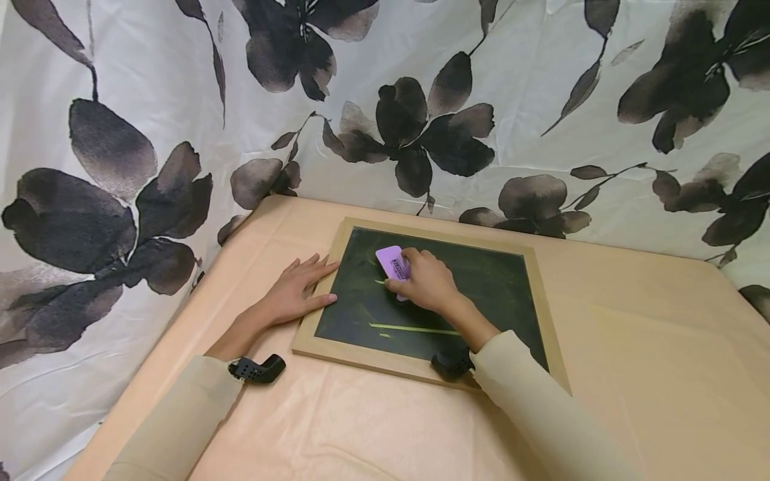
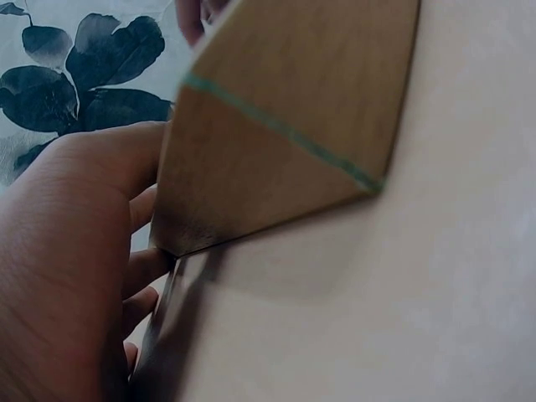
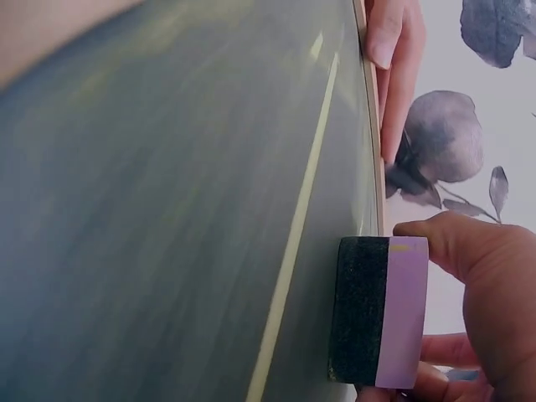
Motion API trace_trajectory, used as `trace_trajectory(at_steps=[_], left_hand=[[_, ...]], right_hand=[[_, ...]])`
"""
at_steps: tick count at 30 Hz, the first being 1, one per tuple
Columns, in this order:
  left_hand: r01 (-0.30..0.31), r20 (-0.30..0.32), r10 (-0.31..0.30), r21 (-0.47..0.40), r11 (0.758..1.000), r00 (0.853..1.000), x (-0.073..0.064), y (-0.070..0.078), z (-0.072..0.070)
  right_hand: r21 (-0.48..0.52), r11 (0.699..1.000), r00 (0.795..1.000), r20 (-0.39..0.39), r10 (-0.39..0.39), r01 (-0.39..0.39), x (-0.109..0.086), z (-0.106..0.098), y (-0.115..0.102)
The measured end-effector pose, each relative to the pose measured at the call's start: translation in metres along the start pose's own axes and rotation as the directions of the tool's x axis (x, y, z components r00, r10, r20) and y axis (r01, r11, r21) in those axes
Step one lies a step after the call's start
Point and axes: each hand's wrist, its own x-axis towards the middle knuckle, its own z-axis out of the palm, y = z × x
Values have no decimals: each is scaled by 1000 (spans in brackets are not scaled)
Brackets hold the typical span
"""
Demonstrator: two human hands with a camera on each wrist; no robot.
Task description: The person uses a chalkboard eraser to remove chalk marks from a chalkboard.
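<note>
A wood-framed chalkboard (image 1: pixel 433 300) lies on the table, its dark surface smudged and marked by a yellow line (image 1: pixel 415 329) and a few short yellow traces. My right hand (image 1: pixel 427 280) grips a purple chalkboard eraser (image 1: pixel 394 262) between thumb and fingers. Seen from the right wrist, the eraser's dark felt side (image 3: pixel 362 310) faces the board, beside the long yellow line. My left hand (image 1: pixel 301 290) rests at the board's left edge, fingers spread and thumb over the frame. In the left wrist view, the frame corner (image 2: pixel 276 159) shows close beside that hand.
A peach cloth (image 1: pixel 650 347) covers the table around the board. Behind and to the left hangs a white curtain with dark flowers (image 1: pixel 415 127). Black wrist devices (image 1: pixel 259 369) sit at both sleeve cuffs.
</note>
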Motion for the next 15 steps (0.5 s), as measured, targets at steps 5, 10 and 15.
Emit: trace_trajectory(at_steps=[5, 10, 15], left_hand=[[-2, -5, 2, -5, 1000, 1000, 0, -1, -1], [2, -6, -2, -7, 1000, 1000, 1, 0, 0], [2, -10, -2, 2, 1000, 1000, 2, 0, 1]], right_hand=[[-7, 1000, 1000, 17, -24, 24, 8, 4, -14], [6, 999, 998, 49, -39, 39, 12, 7, -21], [34, 997, 995, 68, -75, 73, 11, 8, -18]])
